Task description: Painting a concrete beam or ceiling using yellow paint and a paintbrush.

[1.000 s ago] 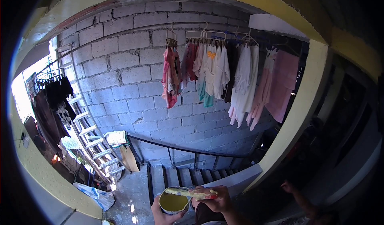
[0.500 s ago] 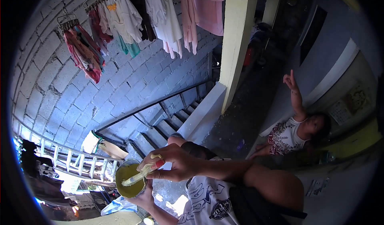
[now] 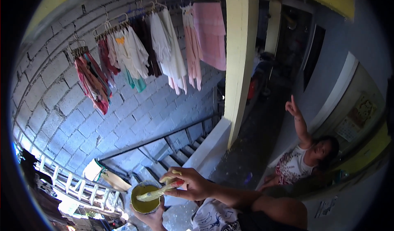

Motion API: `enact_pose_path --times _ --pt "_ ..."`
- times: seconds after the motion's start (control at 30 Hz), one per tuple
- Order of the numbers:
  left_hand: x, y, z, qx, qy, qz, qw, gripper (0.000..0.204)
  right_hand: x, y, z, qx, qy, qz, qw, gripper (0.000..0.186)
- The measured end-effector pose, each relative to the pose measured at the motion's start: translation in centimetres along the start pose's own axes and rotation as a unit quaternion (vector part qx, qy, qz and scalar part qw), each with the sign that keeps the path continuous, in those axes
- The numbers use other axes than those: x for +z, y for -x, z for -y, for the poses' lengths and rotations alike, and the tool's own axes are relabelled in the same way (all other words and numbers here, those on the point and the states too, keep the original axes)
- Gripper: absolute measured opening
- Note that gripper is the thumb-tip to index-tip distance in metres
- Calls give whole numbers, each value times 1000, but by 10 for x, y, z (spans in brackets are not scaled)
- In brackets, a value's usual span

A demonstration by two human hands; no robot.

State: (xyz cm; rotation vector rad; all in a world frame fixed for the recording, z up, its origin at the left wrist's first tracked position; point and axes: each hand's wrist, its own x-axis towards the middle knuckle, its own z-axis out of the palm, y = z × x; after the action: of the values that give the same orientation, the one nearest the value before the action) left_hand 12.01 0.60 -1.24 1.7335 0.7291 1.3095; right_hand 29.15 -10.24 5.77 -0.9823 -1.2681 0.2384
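Note:
My left hand (image 3: pixel 152 219) holds a round tub (image 3: pixel 146 210) from below and its near side, low in the view. Yellow-green paint (image 3: pixel 141 190) covers the inside of the tub. My right hand (image 3: pixel 189 186) grips a paintbrush (image 3: pixel 155 194) thickly coated in pale yellow, with a bit of red showing by my fingers. The brush slants down over the tub's mouth, its far end at the paint. A curl of yellow shows at my right fingers; I cannot tell whether it is paint or part of the brush.
Stairs (image 3: pixel 169 161) with a dark railing (image 3: pixel 158 140) descend beside a block wall (image 3: pixel 82 128). Clothes (image 3: pixel 168 46) hang above. A yellow post (image 3: pixel 238 66) stands mid-view. At the right, another person (image 3: pixel 301 159) points upward with a raised arm. A white slatted railing (image 3: pixel 67 181) runs at left.
The view has tilted up, so the wall, clothes and post sit lower in it. The tub and brush appear slightly lower and further right. Both hands keep their hold.

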Motion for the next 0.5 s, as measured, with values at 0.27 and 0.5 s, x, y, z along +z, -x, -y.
enact_pose_path --times 0.27,0.5 --pt "25 -14 4 23 52 40 998 80 -23 -2 1 69 1 -19 997 30" --pt "25 -25 27 -305 344 65 886 67 -32 3 -8 89 -55 -15 994 24"
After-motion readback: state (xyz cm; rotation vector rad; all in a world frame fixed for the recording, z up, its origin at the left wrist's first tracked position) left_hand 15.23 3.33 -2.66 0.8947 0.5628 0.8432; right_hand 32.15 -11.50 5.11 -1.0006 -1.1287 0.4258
